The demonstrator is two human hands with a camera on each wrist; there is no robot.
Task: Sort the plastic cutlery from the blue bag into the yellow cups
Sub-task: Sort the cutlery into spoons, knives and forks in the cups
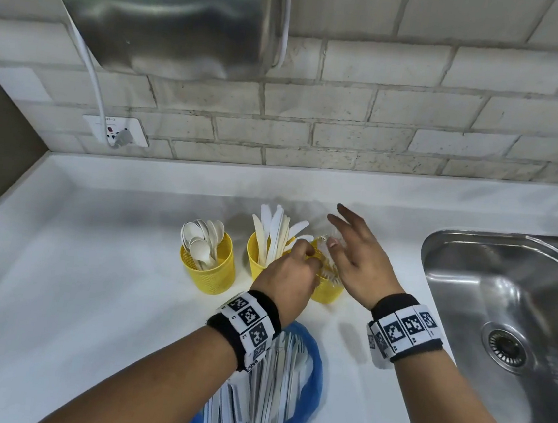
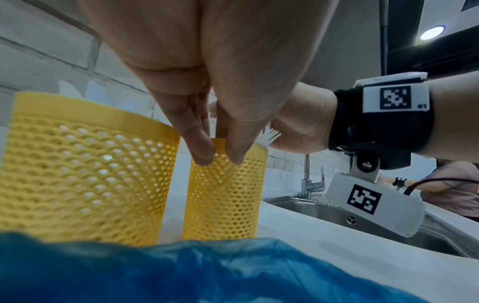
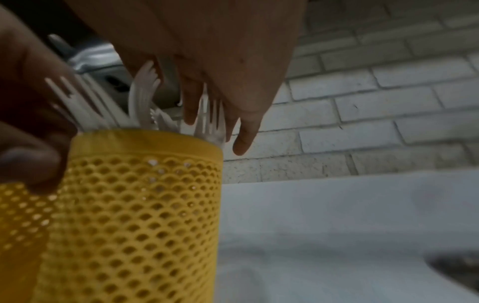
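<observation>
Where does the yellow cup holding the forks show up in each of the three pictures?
Head view: the fork cup stands rightmost of three yellow cups, mostly hidden behind the left hand.
Left wrist view: the cup is at centre, the left hand's fingertips on its rim.
Right wrist view: it fills the lower left, forks sticking out.
Shared landmark: the knife cup, beside it on its left.

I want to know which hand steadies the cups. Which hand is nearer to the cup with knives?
Left. The left hand is right beside the knife cup, its fingers on the fork cup rim. The right hand is open on the far side of the fork cup.
</observation>
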